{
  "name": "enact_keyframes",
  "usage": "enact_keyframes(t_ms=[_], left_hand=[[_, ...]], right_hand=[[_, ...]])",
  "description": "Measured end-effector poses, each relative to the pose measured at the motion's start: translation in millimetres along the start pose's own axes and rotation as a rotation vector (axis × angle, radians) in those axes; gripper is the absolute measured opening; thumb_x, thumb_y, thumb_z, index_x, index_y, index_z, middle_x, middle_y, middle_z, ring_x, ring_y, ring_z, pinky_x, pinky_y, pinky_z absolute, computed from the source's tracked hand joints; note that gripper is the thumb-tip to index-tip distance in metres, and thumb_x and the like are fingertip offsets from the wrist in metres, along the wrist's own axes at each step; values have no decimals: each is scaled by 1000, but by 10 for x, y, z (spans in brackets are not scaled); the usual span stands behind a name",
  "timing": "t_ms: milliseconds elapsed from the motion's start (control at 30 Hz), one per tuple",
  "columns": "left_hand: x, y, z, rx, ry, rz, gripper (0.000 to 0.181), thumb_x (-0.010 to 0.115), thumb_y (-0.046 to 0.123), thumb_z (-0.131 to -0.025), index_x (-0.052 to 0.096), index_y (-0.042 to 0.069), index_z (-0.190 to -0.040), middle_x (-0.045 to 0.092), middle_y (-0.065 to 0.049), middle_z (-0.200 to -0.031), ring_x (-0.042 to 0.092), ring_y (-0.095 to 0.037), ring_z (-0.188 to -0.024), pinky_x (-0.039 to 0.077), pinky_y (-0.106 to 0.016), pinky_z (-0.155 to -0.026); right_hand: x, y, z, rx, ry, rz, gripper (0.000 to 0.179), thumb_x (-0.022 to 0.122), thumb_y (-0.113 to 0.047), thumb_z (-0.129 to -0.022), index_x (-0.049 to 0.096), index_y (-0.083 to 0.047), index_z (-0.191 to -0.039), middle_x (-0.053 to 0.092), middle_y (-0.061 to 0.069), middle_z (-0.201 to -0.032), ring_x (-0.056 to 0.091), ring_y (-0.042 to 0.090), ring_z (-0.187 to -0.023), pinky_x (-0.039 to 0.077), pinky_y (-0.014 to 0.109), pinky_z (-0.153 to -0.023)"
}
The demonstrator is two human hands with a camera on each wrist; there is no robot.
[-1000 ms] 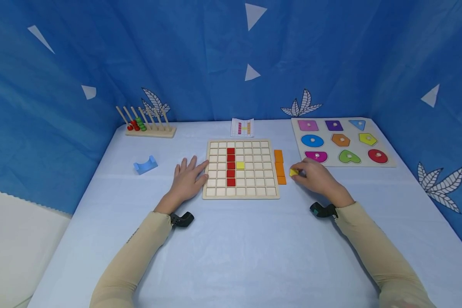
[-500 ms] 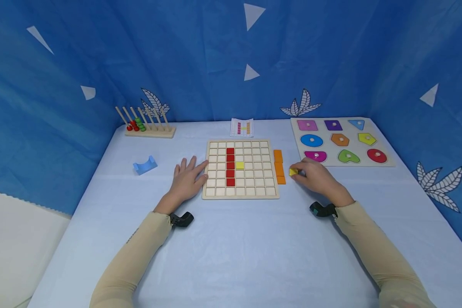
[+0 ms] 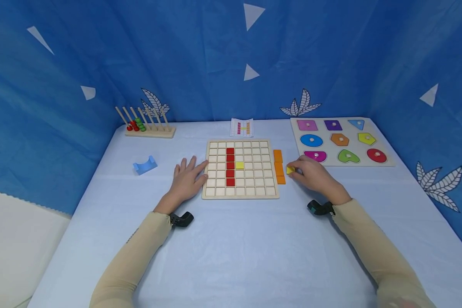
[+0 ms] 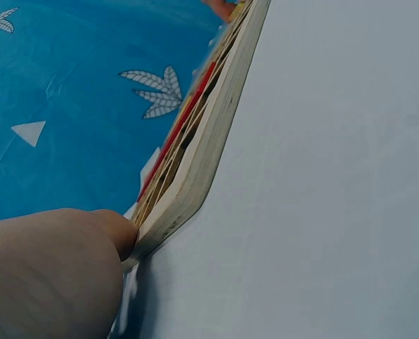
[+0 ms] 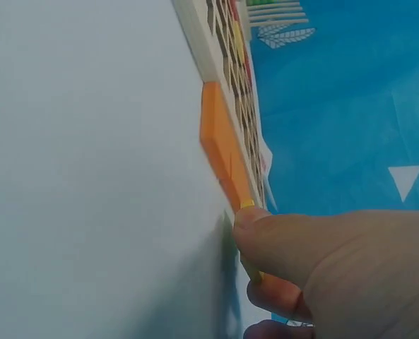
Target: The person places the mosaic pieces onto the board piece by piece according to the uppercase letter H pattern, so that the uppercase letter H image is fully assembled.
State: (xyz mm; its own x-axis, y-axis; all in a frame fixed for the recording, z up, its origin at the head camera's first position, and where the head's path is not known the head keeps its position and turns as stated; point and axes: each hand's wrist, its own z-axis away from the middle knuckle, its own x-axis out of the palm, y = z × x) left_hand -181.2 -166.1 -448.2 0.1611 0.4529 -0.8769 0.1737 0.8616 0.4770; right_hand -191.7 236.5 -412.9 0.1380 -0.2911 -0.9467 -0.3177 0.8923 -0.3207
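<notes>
Worktop (image 3: pixel 246 248): pale, blue backdrop (image 3: pixel 200 55) behind
Yellow tile (image 3: pixel 290 170): pinched in right-hand grip (image 3: pixel 313 173)
Orange tiles (image 3: pixel 278 167): between it and grid board (image 3: pixel 250 174), leftward
Left-hand grip (image 3: pixel 185 182): spread, unclenched, touching board's far-left edge

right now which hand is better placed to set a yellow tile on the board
Probably the right hand: it pinches a yellow tile right of the board, while the left hand, holding none, touches its left edge.

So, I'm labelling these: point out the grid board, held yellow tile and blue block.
Grid board (image 3: pixel 250 182), head view: bare cell.
Held yellow tile (image 3: pixel 290 170), head view: exposed part.
Blue block (image 3: pixel 145 166), head view: middle.
</notes>
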Motion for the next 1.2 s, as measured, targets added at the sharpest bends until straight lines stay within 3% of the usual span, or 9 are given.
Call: enact_keyframes(t_ms=[200,433,600,833,1200], left_hand=[[3,-4,-1,3,4,8,58,45,39,-105,38,20,-159,15,-23,-170,0,-51,-157,-1,-69,-124],[-18,5,-9,1,6,-3,57,44,39,-105,38,20,-159,15,-23,-170,0,-51,-157,0,-69,-123],[-13,4,-1,0,4,1,57,45,39,-105,38,20,-159,16,-24,-170,0,-51,-157,0,-69,-124],[3,8,6,1,5,-1,58,45,39,-105,39,20,-159,16,-23,-170,1,-51,-157,0,-69,-124],[6,13,14,-1,14,0,57,46,39,-105,39,20,-158,17,-23,-170,1,-51,-157,0,-68,-124]], right_hand=[[-17,-116,-146,-43,1,-4,36,74,-17,-94,71,-3,-126,68,18,-114,63,31,-104,59,45,-92],[4,-307,-338,-95,-8,-8,35,74,-19,-94,72,-3,-126,65,15,-102,56,24,-88,52,33,-75],[65,-413,-474,-123,-25,-50,36,75,-20,-94,71,-4,-126,63,14,-102,55,23,-86,50,30,-69],[140,-595,-614,-164,-41,-91,36,74,-21,-94,71,-4,-127,67,14,-110,57,24,-90,52,35,-77],[176,-781,-718,-217,-51,-110,34,73,-20,-96,72,-4,-125,69,14,-111,55,23,-89,49,34,-76]])
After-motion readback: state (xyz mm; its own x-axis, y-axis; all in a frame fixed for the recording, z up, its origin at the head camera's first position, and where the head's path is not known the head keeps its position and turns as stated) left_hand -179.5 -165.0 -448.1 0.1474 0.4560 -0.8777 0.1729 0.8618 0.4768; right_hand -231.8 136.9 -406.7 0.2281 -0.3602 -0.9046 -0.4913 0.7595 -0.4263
